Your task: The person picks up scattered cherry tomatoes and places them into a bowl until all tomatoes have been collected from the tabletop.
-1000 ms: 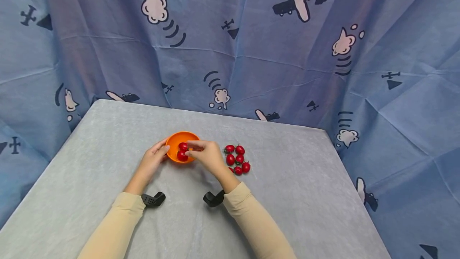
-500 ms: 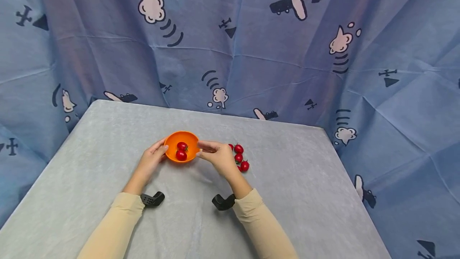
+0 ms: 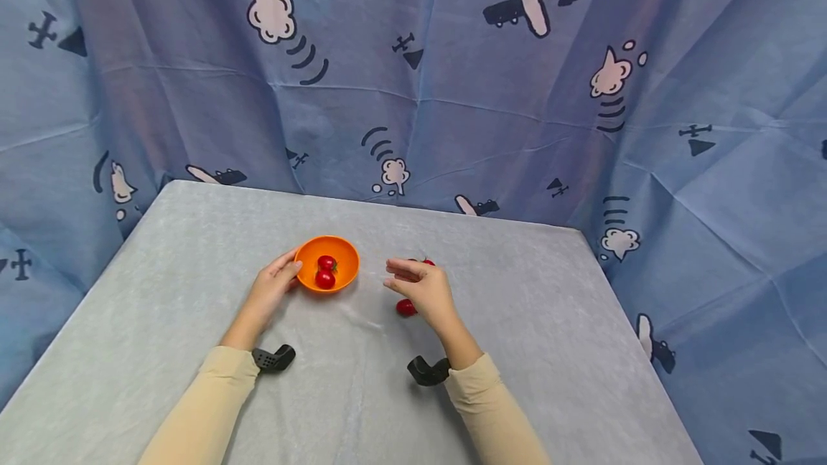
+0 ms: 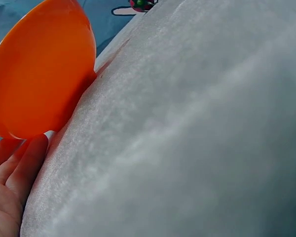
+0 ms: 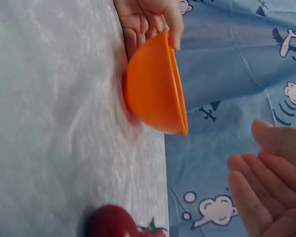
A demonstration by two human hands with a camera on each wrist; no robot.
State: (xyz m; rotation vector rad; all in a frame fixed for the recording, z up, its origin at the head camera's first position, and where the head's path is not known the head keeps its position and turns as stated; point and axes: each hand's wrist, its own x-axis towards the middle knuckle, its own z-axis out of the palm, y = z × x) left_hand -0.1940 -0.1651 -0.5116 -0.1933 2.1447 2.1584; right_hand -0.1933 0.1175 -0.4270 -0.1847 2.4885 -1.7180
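Note:
An orange bowl (image 3: 349, 269) stands on the grey table and holds two cherry tomatoes (image 3: 325, 278). My left hand (image 3: 284, 275) grips the bowl's left side, thumb on the rim, as the right wrist view also shows (image 5: 145, 19). Empty, with relaxed fingers, my right hand (image 3: 390, 273) hovers to the right of the bowl, over a pile of loose cherry tomatoes. One tomato (image 3: 405, 307) shows below the palm and another (image 3: 428, 261) peeks out behind the hand; the others are hidden. The left wrist view has the bowl's outer wall (image 4: 39, 74) above my fingers (image 4: 19, 168).
The grey cloth-covered table (image 3: 517, 321) ends at the right and far edges. A blue curtain (image 3: 452, 92) printed with planes and clouds hangs close behind and beside it. Black camera mounts (image 3: 274, 358) sit at both wrists.
My right hand has drawn back from the bowl and moved right, over the loose tomatoes. The left hand and the bowl have stayed in place.

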